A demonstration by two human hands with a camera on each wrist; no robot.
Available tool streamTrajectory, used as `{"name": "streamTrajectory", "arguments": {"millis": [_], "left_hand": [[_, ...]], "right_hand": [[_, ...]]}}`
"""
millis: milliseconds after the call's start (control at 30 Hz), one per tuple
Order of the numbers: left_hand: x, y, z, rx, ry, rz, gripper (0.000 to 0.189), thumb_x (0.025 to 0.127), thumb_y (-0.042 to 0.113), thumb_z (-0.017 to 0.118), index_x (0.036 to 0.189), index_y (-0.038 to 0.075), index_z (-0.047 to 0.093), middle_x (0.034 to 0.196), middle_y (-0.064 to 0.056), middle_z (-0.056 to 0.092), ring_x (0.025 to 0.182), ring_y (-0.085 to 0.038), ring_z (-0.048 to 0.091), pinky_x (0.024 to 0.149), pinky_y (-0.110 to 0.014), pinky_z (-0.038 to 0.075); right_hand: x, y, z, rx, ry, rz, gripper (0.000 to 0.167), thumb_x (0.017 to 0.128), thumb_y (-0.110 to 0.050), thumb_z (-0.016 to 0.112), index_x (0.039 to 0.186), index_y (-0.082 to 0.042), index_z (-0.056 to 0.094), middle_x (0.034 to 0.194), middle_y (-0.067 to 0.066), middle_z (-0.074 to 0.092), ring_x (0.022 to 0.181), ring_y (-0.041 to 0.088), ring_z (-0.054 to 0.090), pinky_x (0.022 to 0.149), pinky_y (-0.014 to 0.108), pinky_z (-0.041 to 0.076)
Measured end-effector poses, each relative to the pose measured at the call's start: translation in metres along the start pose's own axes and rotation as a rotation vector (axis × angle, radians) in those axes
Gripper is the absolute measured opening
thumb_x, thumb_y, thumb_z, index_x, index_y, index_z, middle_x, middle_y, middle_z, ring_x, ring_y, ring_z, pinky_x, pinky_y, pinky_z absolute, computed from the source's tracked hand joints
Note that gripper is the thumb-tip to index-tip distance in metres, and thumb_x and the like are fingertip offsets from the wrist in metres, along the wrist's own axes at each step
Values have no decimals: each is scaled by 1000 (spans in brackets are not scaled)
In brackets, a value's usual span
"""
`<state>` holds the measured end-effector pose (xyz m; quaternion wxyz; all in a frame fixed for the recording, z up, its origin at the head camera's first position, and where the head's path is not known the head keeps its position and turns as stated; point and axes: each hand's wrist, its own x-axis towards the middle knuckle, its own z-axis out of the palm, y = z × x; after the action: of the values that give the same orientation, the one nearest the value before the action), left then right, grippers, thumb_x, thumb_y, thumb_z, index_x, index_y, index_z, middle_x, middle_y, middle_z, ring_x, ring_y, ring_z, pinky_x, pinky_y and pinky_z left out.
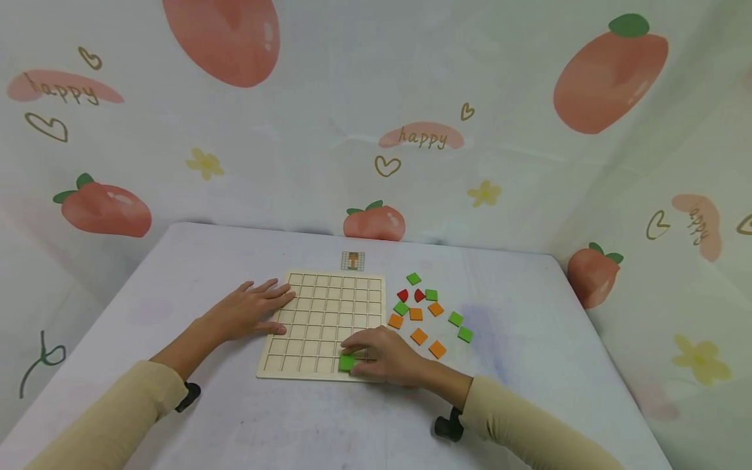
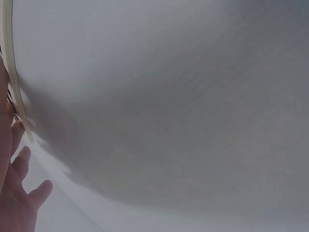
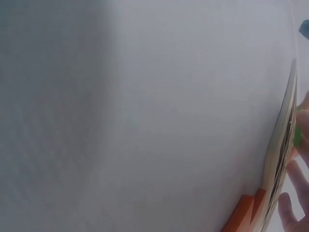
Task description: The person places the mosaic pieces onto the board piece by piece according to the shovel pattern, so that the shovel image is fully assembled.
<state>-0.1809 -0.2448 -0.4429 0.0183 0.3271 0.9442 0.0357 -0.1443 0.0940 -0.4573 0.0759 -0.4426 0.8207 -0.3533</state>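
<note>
A pale wooden board (image 1: 320, 320) with a grid of square recesses lies on the table in the head view. My right hand (image 1: 390, 358) pinches a green square tile (image 1: 346, 363) between thumb and fingers, over the row of cells closest to me. In the right wrist view, part of that green tile (image 3: 297, 136) shows between the fingers, beside the board's edge (image 3: 276, 154). My left hand (image 1: 247, 313) rests on the board's left edge with its fingers spread, holding nothing. Only some of its fingers (image 2: 21, 162) appear in the left wrist view.
Loose green tiles (image 1: 455, 318), orange tiles (image 1: 419, 336) and two red wedge pieces (image 1: 402, 296) are scattered to the board's right. Behind the board lies a small gridded card (image 1: 353, 261) with a coloured pattern. A fruit-printed cloth (image 1: 329, 163) hangs at the table's back edge.
</note>
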Motion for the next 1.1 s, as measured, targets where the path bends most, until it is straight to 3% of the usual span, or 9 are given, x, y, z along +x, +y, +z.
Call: {"name": "streamTrajectory", "arguments": {"millis": [433,700,1100], "left_hand": [[1,2,-4,14,-11,-3,76,91,58,59,147,9,49,152,-13,46,141,-39,38,106,-66,32],[0,2,-4,12,-15,-6,76,91,58,59,147,9,49,152,-13,46,141,-39,38,106,-66,32],[0,4,-5,-10,-16,-8,75,92,57,60,148,7,49,152,-14,45,142,-40,37,106,-66,32]], "right_hand": [[2,0,5,-74,-25,36,41,83,-22,83,122,-13,71,121,-8,69,120,6,58,104,30,42],[7,-5,3,-126,-66,77,43,84,-26,82,124,-16,71,123,-11,68,119,3,57,99,28,42],[9,-8,3,-133,-75,101,42,84,-27,82,123,-19,72,119,-14,68,117,4,56,101,29,42]]}}
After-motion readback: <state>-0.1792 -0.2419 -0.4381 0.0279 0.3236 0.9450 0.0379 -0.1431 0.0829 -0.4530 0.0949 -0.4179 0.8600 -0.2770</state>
